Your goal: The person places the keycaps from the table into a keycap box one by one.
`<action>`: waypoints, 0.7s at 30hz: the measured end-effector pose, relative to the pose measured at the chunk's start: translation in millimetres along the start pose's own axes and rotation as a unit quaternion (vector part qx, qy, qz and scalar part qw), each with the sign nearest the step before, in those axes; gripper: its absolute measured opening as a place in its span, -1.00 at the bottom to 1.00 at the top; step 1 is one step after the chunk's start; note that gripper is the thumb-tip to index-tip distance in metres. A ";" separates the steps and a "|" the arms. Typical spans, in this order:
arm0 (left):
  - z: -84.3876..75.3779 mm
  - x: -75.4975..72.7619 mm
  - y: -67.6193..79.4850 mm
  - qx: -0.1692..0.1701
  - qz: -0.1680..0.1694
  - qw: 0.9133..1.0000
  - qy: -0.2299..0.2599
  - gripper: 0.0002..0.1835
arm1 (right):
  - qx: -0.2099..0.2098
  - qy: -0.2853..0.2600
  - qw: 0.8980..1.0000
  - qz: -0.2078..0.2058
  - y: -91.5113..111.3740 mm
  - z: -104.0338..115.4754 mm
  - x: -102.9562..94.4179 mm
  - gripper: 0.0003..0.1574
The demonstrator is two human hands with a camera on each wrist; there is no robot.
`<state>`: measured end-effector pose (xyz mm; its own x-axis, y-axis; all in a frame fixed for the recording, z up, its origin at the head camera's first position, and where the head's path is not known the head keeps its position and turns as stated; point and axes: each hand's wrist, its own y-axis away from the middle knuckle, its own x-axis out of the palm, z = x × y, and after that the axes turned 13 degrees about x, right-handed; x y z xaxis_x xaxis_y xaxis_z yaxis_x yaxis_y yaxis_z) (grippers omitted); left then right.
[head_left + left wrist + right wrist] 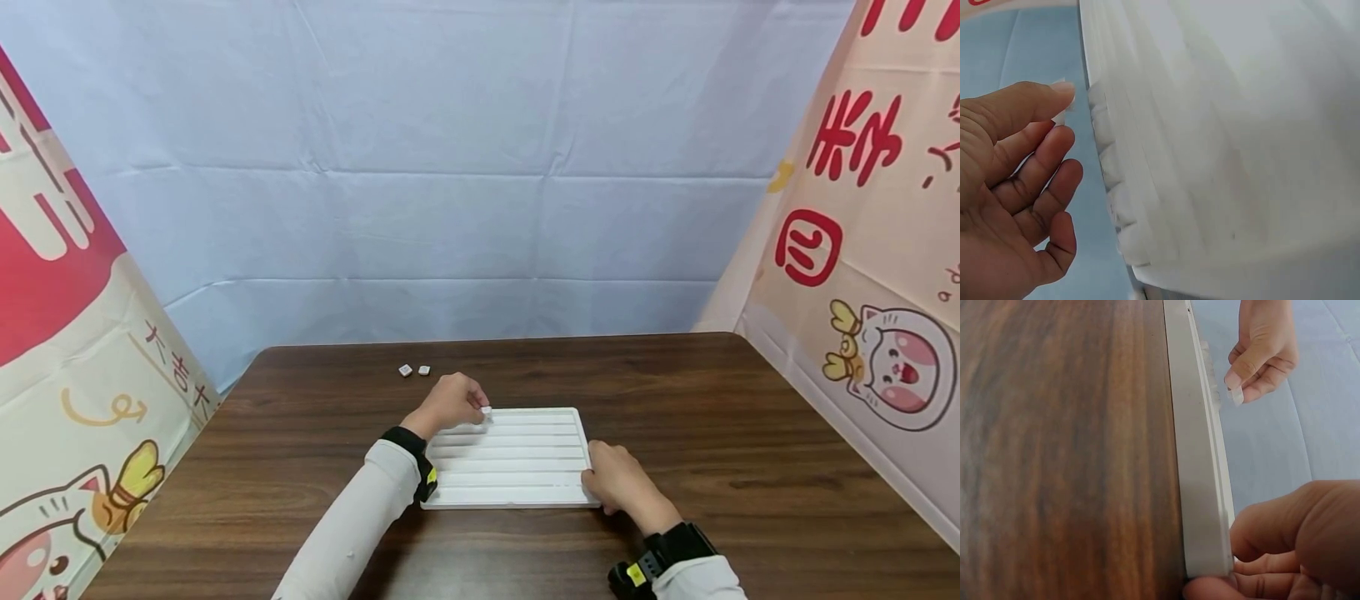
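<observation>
A white tray with raised ridges lies flat on the brown table. My left hand is over its far edge, pinching a small white tile between thumb and index finger; the other fingers curl loosely below. Along one edge of the tray, several white tiles stand in a row in the left wrist view. My right hand grips the tray's near right corner, thumb on top and fingers beneath the rim in the right wrist view.
Two small white tiles lie on the table behind my left hand, toward the back. A pale blue cloth hangs beyond the table's far edge, with printed banners at both sides.
</observation>
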<state>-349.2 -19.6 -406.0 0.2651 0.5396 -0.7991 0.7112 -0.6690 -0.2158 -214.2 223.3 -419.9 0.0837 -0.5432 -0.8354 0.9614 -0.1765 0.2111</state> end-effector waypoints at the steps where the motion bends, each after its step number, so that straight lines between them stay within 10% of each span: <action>1: -0.4 1.3 -0.7 0.002 0.002 1.000 -0.001 -0.90 | -0.001 -0.001 1.000 0.000 0.0 -0.2 0.1 -0.70; 21: -8.3 14.3 -9.9 0.007 0.017 1.000 -0.016 -0.90 | 0.002 -0.003 1.000 0.004 -1.2 -0.9 2.2 -0.70</action>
<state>-347.0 -1.0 -410.6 0.2680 0.4995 -0.8238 0.6926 -0.6942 -0.1956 -215.0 223.0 -422.4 0.0891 -0.5489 -0.8311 0.9597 -0.1760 0.2192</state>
